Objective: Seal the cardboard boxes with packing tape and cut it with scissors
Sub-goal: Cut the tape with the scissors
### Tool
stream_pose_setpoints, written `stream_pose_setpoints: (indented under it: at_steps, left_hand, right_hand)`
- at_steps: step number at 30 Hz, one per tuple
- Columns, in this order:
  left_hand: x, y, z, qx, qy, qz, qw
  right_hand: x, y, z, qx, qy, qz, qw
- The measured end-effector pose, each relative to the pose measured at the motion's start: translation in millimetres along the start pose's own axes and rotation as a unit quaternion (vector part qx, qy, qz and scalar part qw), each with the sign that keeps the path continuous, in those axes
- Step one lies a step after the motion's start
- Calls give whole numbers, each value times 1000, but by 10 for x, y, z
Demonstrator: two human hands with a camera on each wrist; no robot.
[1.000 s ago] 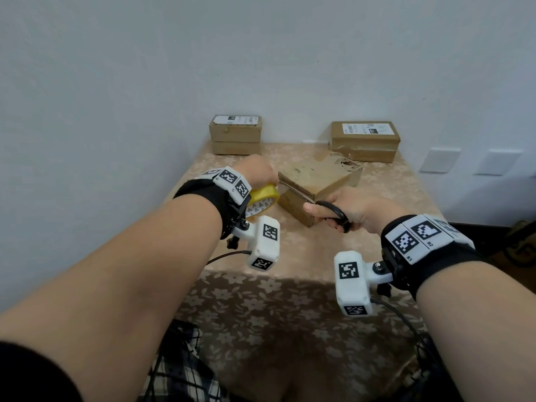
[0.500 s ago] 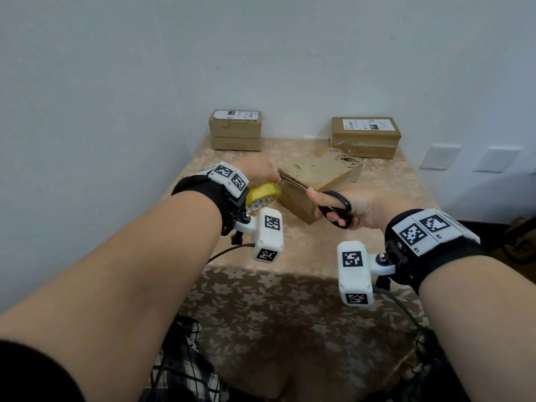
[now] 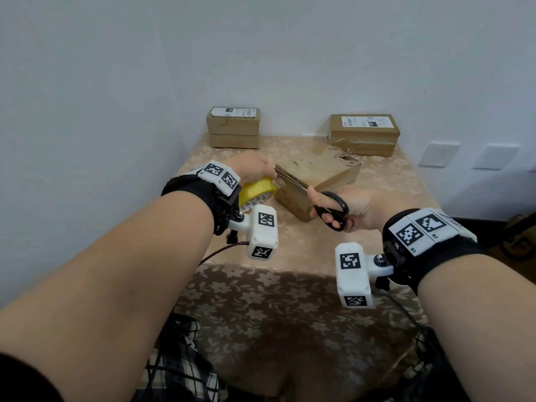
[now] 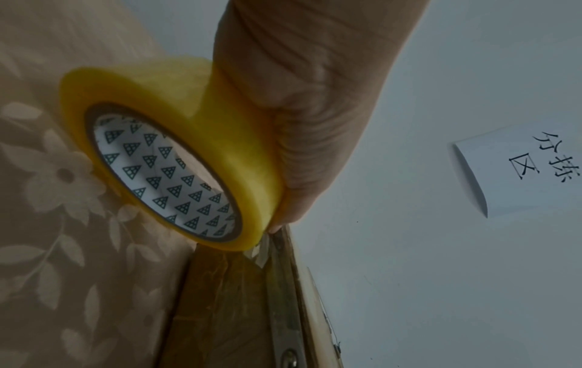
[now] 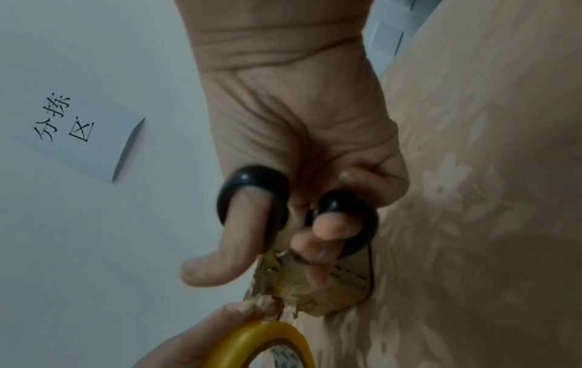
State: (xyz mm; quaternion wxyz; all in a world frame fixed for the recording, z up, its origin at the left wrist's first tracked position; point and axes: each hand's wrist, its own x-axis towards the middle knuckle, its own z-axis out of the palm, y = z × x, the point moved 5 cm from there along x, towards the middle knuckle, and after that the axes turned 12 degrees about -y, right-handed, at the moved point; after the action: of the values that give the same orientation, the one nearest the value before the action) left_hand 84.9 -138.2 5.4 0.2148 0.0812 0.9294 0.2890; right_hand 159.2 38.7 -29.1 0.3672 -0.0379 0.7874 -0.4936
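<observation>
Since a second ago, both hands have risen slightly toward the box (image 3: 316, 181), and the scissors (image 3: 327, 208), whose blades then lay near its low front corner, now angle up along its top left edge.

Head view: the left hand (image 3: 255, 169) grips the tape (image 3: 256, 191), a yellow roll just left of the box on a floral table (image 3: 290, 245). The right hand (image 3: 356, 210) has thumb and fingers through the black scissor handles. Two more boxes, one (image 3: 233, 127) left and one (image 3: 364, 134) right, stand against the wall.

Left wrist view: fingers (image 4: 302, 149) curl round the tape (image 4: 195, 139); a clear strip runs from it to the box (image 4: 226, 311), with a scissor blade (image 4: 283, 311) alongside.

Right wrist view: the thumb (image 5: 233, 239) fills one loop of the scissors (image 5: 252, 194) and curled fingers (image 5: 330, 231) the other; whether the blades are parted cannot be told. The tape (image 5: 261, 343) sits below.
</observation>
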Motion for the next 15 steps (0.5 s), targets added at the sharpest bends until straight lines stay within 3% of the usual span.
stream_pose_setpoints:
  at_steps: [8, 15]
  left_hand:
    - [-53, -35, -13, -32, 11, -8, 999]
    - [-95, -145, -122, -71, 62, -15, 995]
  right_hand:
    - [49, -61, -13, -6, 41, -37, 998]
    - [-68, 97, -259, 28, 84, 5, 996]
